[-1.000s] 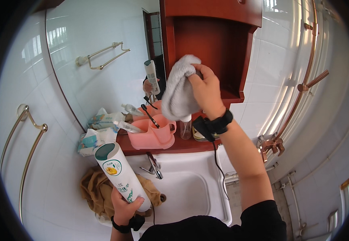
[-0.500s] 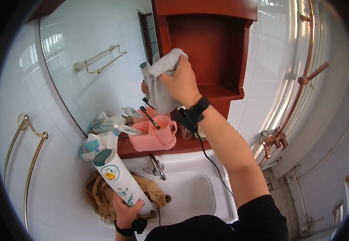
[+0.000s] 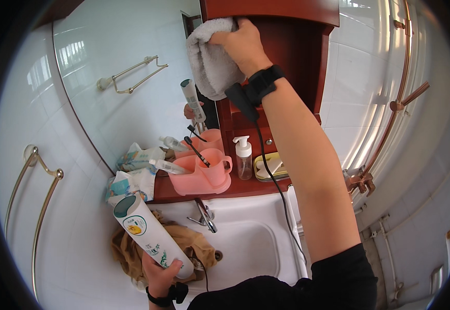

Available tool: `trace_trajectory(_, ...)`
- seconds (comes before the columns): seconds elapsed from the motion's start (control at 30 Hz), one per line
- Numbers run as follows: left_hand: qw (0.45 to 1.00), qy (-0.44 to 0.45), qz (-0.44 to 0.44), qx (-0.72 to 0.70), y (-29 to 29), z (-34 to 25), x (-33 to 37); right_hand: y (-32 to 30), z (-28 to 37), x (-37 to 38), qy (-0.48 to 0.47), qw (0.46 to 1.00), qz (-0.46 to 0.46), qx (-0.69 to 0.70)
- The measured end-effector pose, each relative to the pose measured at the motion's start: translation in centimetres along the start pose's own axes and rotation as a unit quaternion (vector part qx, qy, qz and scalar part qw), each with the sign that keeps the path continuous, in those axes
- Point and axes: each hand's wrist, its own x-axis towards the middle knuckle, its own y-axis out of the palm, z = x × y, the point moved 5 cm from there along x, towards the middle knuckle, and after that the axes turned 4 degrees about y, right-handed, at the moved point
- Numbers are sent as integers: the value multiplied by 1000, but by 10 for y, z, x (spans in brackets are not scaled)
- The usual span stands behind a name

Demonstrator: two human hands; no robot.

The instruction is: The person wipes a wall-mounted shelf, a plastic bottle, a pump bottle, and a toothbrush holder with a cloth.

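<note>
My right hand (image 3: pixel 243 45) is raised at the wooden cabinet, closed round a folded grey-white towel (image 3: pixel 212 64). The towel is pressed against or close before the right edge of the mirror (image 3: pixel 126 67); I cannot tell whether they touch. Down at the left, my left hand (image 3: pixel 159 275) grips the lower end of a white bottle (image 3: pixel 155 235) with a dark green top and green print. The bottle leans up and left over the sink. Behind it, brown cloth (image 3: pixel 199 242) lies in the white sink (image 3: pixel 245 248).
On the red-brown ledge stand a pink holder (image 3: pixel 201 178) with a toothbrush (image 3: pixel 196 150) and tube, a clear pump bottle (image 3: pixel 243 160) and a yellow soap dish (image 3: pixel 266 168). A wipes pack (image 3: pixel 132 183) lies left. The faucet (image 3: pixel 204 216) projects over the sink; a towel bar (image 3: pixel 44 196) juts from the left wall.
My right hand has lifted the towel higher, up to the cabinet's top opening. This uncovers the pump bottle and soap dish. The white bottle has shifted slightly left and down with my left hand.
</note>
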Motion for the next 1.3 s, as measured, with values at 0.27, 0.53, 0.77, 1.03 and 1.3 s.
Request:
trace_trajectory(0.27,1000,-2,-3,3,4,10,1,1,-24,-32,-2,999,4,-51)
trace_trajectory(0.53,1000,13,15,-7,8,15,3,-2,-40,-102,102,985,84,-115)
trace_trajectory(0.77,999,8,31,13,8,21,4,-45,-31,-100,129,970,70,-195)
trace_trajectory(1.03,999,7,35,-13,13,26,8,-48,-33,-118,147,837,260,-459)
trace_trajectory(1.3,998,-14,40,-54,17,28,11,-95,-36,-123,38,634,356,-685)
